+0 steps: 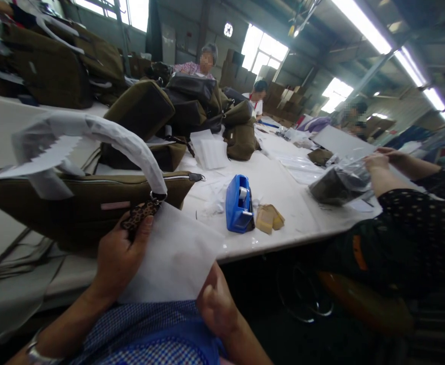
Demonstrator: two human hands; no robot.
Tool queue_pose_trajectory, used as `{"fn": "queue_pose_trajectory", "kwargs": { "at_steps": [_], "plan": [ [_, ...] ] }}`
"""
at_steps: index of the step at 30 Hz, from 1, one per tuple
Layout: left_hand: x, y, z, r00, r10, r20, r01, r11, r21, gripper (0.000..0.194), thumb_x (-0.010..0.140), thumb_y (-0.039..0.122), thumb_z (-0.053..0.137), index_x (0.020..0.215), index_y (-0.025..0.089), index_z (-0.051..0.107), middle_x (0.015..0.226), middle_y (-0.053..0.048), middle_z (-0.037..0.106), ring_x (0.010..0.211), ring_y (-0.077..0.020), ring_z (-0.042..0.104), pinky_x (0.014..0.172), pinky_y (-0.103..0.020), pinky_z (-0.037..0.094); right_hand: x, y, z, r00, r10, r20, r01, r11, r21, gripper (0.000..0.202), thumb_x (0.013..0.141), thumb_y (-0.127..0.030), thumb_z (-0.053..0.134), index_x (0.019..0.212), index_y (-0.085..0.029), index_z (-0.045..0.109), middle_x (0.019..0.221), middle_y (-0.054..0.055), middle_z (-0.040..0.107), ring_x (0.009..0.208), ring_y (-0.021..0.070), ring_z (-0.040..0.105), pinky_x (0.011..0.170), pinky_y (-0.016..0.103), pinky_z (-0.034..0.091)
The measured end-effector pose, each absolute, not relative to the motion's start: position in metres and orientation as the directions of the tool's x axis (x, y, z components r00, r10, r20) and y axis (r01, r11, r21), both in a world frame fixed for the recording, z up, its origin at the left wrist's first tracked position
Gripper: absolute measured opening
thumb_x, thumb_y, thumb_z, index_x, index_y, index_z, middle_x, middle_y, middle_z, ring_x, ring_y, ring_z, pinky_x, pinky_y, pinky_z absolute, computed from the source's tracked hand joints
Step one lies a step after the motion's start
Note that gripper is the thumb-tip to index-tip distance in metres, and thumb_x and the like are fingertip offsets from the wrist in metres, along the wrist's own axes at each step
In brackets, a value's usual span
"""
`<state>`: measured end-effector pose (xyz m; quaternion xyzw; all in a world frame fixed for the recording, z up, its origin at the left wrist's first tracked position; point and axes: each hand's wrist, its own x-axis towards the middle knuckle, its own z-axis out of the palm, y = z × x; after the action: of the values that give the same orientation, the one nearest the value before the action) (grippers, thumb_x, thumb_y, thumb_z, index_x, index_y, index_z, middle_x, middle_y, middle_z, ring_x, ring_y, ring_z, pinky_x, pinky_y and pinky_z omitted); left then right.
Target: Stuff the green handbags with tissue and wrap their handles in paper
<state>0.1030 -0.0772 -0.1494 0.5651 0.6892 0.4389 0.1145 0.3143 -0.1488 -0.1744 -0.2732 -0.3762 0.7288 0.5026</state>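
Blue checked cloth (177,339) covers the person's front at the lower edge. Just above it, the left hand (121,251) has its thumb and fingers closed on a leopard-print tag (141,215), which hangs from a ring at the foot of a handle (119,139) wrapped in white. Whether that grip also takes in the edge of the white sheet (173,253) beside it, I cannot tell. The right hand (217,301) pinches the sheet's lower right corner, fingers curled in tight. The sheet slants between the two hands, in front of the table edge.

The olive bag (80,215) with the tag sits upright on the left of the table (302,218), its zip along the top. A pinkish label (115,206) is on its side; any writing there is too small to read. Right of the bag stand a blue tape dispenser (235,210) and, just beside it, tan cards (268,218). Behind lie white sheets (209,149) and a heap of bags (192,104). More bags (47,66) are at upper left, one with a small pale label (32,66), unreadable. At right, a co-worker's hands (376,159) touch clear plastic over a dark bag (334,185).
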Motion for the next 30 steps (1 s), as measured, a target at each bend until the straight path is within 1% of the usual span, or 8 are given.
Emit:
{"fn": "queue_pose_trajectory", "kwargs": {
  "at_steps": [4,8,10,13,16,21,25,30],
  "plan": [
    [0.103,-0.076,-0.150,-0.343,0.870,0.354,0.689,-0.023,0.724,0.060,0.097,0.061,0.049,0.116,0.013,0.081,0.110,-0.019,0.086,0.108,-0.0417,0.082,0.087,-0.045,0.063,0.322,-0.143,-0.172,-0.390,0.905,0.171,-0.167,0.113,-0.979,0.076,0.069,-0.052,0.103,0.134,-0.022,0.077,0.134,0.012,0.078,0.130,0.0358,0.070,0.116,0.047,0.053],
    [0.103,-0.075,-0.148,-0.349,0.858,0.376,0.686,-0.039,0.727,0.061,0.098,0.060,0.050,0.120,0.012,0.081,0.114,-0.018,0.086,0.110,-0.0395,0.082,0.089,-0.043,0.063,0.317,-0.142,-0.166,-0.346,0.857,0.383,0.078,0.433,-0.898,0.026,0.088,-0.040,0.086,0.102,-0.019,0.084,0.114,0.011,0.083,0.107,0.0299,0.075,0.110,0.043,0.055],
    [0.103,-0.075,-0.149,-0.353,0.853,0.385,0.684,-0.045,0.728,0.060,0.098,0.059,0.050,0.122,0.013,0.080,0.116,-0.017,0.086,0.112,-0.0388,0.082,0.090,-0.043,0.063,0.315,-0.146,-0.166,-0.279,0.913,0.298,0.112,0.339,-0.934,0.020,0.094,-0.035,0.077,0.099,-0.018,0.085,0.102,0.010,0.084,0.093,0.0259,0.076,0.095,0.036,0.059],
    [0.104,-0.074,-0.150,-0.363,0.844,0.395,0.681,-0.049,0.730,0.058,0.098,0.059,0.051,0.122,0.014,0.079,0.118,-0.017,0.086,0.113,-0.0385,0.082,0.092,-0.043,0.064,0.316,-0.152,-0.175,-0.265,0.964,-0.017,0.124,0.016,-0.992,0.024,0.093,-0.036,0.076,0.098,-0.015,0.086,0.089,0.007,0.082,0.077,0.0215,0.073,0.072,0.028,0.055],
    [0.105,-0.074,-0.149,-0.367,0.843,0.394,0.679,-0.047,0.733,0.054,0.100,0.057,0.052,0.124,0.016,0.077,0.118,-0.016,0.086,0.114,-0.0379,0.081,0.095,-0.043,0.063,0.318,-0.153,-0.191,-0.298,0.937,-0.180,0.116,-0.152,-0.982,0.032,0.094,-0.040,0.072,0.100,-0.013,0.086,0.085,0.005,0.081,0.071,0.0190,0.069,0.065,0.026,0.049],
    [0.108,-0.079,-0.145,-0.327,0.868,0.374,0.678,-0.061,0.733,0.045,0.103,0.048,0.057,0.133,0.018,0.073,0.129,-0.012,0.083,0.124,-0.0343,0.078,0.107,-0.041,0.060,0.316,-0.150,-0.199,-0.310,0.935,-0.169,0.056,-0.160,-0.986,0.036,0.092,-0.047,0.078,0.106,-0.015,0.086,0.101,0.009,0.084,0.097,0.0307,0.078,0.091,0.040,0.060],
    [0.110,-0.081,-0.144,-0.315,0.873,0.373,0.668,-0.075,0.740,0.045,0.103,0.046,0.057,0.137,0.020,0.071,0.132,-0.010,0.083,0.125,-0.0323,0.078,0.110,-0.041,0.059,0.308,-0.143,-0.192,-0.309,0.935,-0.175,-0.214,-0.247,-0.945,0.073,0.078,-0.062,0.094,0.133,-0.016,0.078,0.128,0.014,0.082,0.121,0.0370,0.076,0.110,0.050,0.058],
    [0.108,-0.078,-0.140,-0.319,0.885,0.339,0.650,-0.056,0.758,0.051,0.100,0.051,0.054,0.133,0.017,0.072,0.131,-0.014,0.082,0.125,-0.0350,0.078,0.112,-0.044,0.059,0.298,-0.128,-0.198,-0.142,0.982,-0.122,-0.084,-0.135,-0.987,0.076,0.084,-0.080,0.081,0.127,-0.016,0.082,0.123,0.014,0.083,0.118,0.0371,0.077,0.109,0.051,0.060]
  ]
}}
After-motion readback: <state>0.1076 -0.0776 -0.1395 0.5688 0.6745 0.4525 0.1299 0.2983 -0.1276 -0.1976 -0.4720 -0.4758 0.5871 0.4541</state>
